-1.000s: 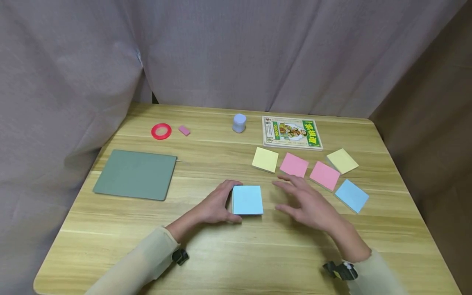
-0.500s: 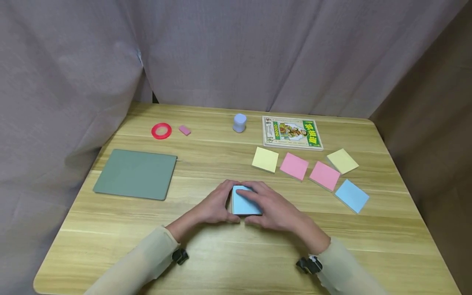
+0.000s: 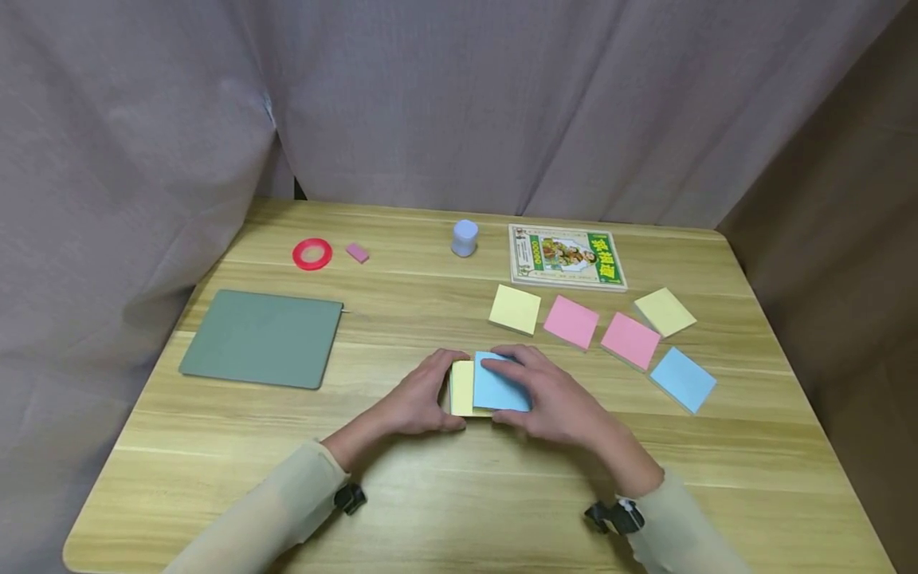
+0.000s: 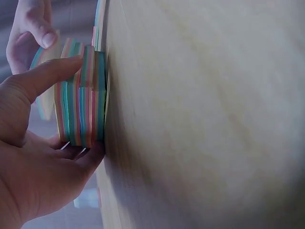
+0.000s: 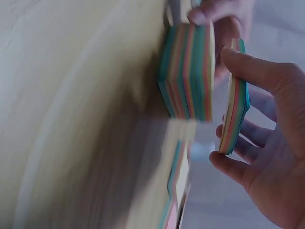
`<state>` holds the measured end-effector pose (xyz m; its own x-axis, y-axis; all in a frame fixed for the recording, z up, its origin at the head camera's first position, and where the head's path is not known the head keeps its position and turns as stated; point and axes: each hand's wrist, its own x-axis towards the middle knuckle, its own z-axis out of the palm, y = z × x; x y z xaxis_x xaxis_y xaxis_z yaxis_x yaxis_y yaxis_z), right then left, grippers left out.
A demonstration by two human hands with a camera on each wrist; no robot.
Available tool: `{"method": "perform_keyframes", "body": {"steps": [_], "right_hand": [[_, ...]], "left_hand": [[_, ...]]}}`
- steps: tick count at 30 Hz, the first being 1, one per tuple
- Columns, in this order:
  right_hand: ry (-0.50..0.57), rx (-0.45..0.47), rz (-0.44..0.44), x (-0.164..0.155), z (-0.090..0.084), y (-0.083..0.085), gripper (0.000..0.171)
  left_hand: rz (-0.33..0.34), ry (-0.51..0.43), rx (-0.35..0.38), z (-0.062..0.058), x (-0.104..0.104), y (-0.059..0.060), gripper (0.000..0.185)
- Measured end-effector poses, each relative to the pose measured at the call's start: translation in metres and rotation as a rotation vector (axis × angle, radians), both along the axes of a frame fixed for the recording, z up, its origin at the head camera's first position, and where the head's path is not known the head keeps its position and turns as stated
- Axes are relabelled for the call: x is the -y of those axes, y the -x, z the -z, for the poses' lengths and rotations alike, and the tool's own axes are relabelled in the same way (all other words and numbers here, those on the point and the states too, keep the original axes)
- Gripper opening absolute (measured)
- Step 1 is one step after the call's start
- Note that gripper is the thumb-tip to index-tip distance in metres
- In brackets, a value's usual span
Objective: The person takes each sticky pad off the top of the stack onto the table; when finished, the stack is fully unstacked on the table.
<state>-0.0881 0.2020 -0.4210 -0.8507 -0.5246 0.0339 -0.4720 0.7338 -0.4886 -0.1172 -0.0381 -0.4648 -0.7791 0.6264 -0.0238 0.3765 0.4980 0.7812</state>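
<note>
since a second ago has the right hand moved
Yes. The right hand has come left from near the pink pads to the stack, where it grips a blue-topped slab shifted right.

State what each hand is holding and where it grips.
Left hand grips the multicoloured note stack by its sides; right hand pinches a lifted-off wad by its edges.

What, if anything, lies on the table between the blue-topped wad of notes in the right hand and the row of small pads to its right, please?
Nothing visible: only bare table lies between the blue-topped wad, gripped by the right hand, and the pink pad and blue pad.
</note>
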Motion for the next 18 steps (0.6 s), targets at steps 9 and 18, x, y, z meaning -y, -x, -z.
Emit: {"method": "perform_keyframes", "body": {"steps": [9, 18], "right_hand": [[-0.083, -0.027, 0.168, -0.052, 0.013, -0.001, 0.071], [-0.129, -0.011, 0.215, -0.071, 0.032, 0.001, 0.067]], "left_hand": [[-0.003, -0.004, -0.014, 0.0, 0.0, -0.001, 0.094], [-0.001, -0.013, -0.022, 0.001, 0.0, -0.001, 0.095]]}}
